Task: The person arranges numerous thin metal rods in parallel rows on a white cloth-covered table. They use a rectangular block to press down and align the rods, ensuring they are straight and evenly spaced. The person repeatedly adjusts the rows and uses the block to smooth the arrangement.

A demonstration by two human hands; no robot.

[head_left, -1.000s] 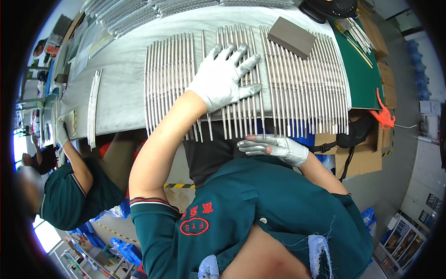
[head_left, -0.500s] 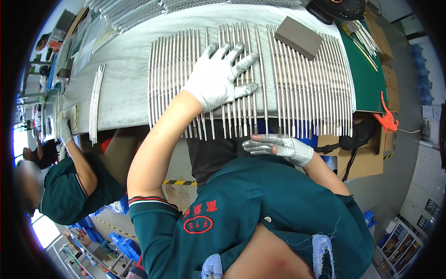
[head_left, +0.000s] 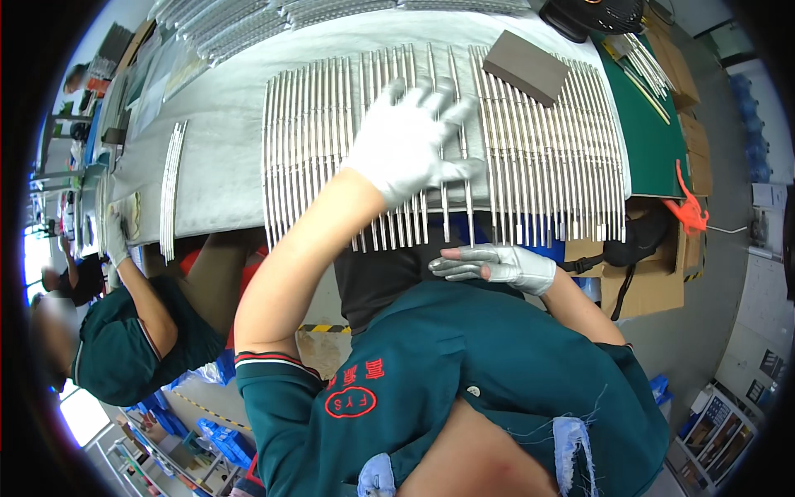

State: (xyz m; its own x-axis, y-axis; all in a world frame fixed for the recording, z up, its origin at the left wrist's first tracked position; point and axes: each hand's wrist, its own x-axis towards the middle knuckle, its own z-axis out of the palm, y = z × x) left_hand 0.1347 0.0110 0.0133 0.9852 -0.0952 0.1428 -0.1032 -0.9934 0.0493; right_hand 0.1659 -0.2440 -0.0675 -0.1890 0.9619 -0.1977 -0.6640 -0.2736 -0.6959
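Observation:
Thin silvery metal rods [head_left: 306,124] lie side by side in a broad row on the white-covered table [head_left: 219,166]. In the middle of the row, my gloved left hand [head_left: 406,145] is spread flat over several rods, its fingers apart and slightly blurred. Gaps show around single rods to the right of that hand. Below the rods' near ends, my gloved right hand [head_left: 517,269] is held palm up with fingers stretched out and nothing in it. A dark grey-brown rectangular block [head_left: 526,68] rests on the far part of the right-hand rods [head_left: 555,157].
A small bundle of rods [head_left: 171,190] lies apart on the left. Stacked trays [head_left: 331,10] line the far edge. On the right are a green mat [head_left: 642,149], an orange-red clamp [head_left: 689,207] and a cardboard box [head_left: 642,290]. A co-worker [head_left: 137,331] sits at left.
My left hand has shifted a little to the right across the rods. Rods in the middle now lie differently, closer to the left group. My right hand has hardly moved.

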